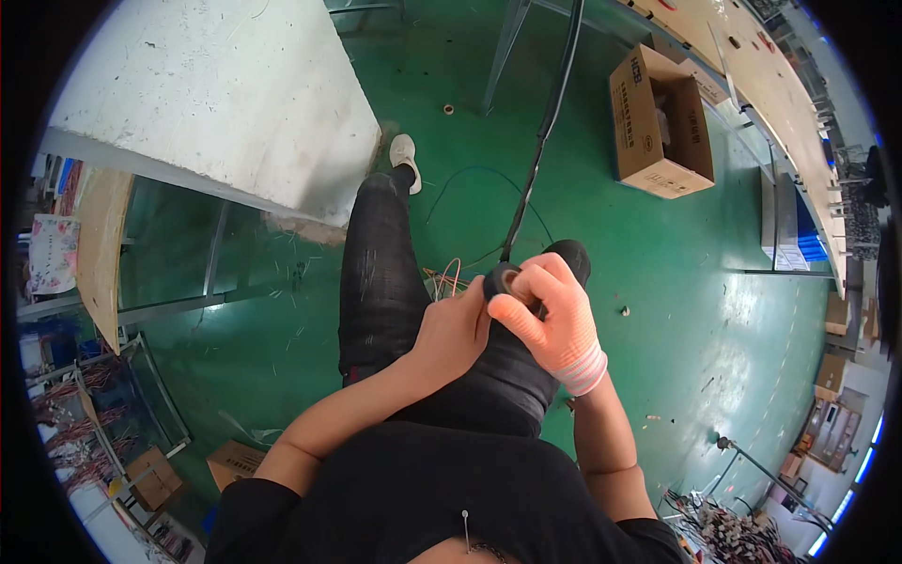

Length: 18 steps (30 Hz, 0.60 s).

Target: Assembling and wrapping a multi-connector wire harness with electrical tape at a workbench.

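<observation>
A long black-wrapped wire harness [540, 155] runs down from the top of the view to my hands above my lap. My bare left hand [453, 331] is closed around its near end, where thin loose coloured wires [449, 279] stick out at the side. Gripped in my right hand [556, 315], which wears an orange knitted glove, is a roll of black tape [498, 282]. The roll sits right against the harness, beside my left fingertips. My fingers hide the exact spot where tape and wires meet.
A white pillar [235, 103] rises at the front left. An open cardboard box [662, 122] stands on the green floor beneath a long wooden workbench [770, 85]. Tangled wires [738, 531] lie at the lower right. Another wooden table [101, 254] is at the left.
</observation>
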### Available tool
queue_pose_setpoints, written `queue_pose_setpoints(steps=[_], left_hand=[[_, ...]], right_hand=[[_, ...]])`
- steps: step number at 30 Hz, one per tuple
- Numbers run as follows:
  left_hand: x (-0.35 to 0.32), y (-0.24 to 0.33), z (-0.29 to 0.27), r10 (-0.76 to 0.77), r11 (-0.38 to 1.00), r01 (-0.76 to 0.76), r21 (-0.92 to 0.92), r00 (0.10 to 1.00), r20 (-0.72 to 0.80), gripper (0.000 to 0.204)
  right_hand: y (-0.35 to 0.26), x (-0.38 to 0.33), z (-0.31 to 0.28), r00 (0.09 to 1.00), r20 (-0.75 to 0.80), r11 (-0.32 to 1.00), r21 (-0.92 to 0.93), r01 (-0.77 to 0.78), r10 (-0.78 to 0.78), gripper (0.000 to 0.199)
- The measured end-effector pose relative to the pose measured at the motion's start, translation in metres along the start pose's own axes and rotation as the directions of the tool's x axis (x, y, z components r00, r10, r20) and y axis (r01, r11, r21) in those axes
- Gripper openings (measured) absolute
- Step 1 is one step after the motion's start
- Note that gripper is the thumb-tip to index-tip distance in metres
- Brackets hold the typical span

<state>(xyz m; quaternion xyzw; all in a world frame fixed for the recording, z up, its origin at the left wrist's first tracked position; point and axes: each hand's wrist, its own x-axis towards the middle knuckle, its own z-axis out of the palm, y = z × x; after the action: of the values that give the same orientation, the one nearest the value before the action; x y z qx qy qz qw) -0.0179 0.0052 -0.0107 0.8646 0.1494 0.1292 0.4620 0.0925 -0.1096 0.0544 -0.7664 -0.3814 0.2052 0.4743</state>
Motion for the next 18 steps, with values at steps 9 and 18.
queue_pose_setpoints(steps=[9, 18], left_hand=[[-0.004, 0.014, 0.006, -0.013, 0.992, 0.013, -0.127, 1.0, -0.002, 0.017], [0.001, 0.007, -0.004, -0.017, 0.999, 0.016, -0.036, 0.999, -0.049, 0.015]], right_hand=[[0.028, 0.021, 0.026, 0.933, 0.146, 0.752, 0.558, -0.352, 0.329, 0.031], [0.008, -0.011, 0.005, 0.995, 0.077, 0.983, 0.164, -0.08, 0.068, 0.025]])
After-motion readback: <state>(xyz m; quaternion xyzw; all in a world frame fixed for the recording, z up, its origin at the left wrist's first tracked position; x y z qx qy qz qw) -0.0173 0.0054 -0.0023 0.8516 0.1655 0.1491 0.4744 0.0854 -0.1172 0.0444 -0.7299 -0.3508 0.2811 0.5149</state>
